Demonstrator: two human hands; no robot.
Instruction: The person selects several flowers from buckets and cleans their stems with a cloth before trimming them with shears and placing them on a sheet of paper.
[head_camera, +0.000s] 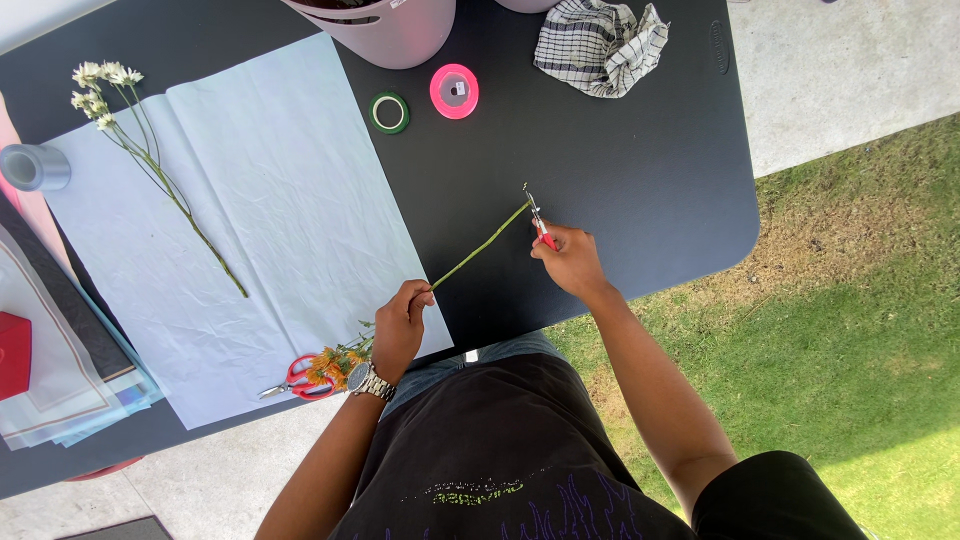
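Observation:
My left hand (402, 328) grips a long green flower stem (480, 246), its orange bloom (335, 362) hanging by my wrist over the table's near edge. My right hand (570, 258) holds small red-handled snips (540, 222), whose blades meet the stem's far end. Both hands are above the black table (640, 170), near its front edge. A silver watch sits on my left wrist.
A pale blue sheet of paper (260, 220) covers the table's left half, with a white daisy sprig (150, 150) on it. Red scissors (296, 378), a green tape roll (389, 112), a pink tape roll (454, 91), a checked cloth (600, 45), a pink bucket (385, 30) and stacked papers (50, 370) lie around.

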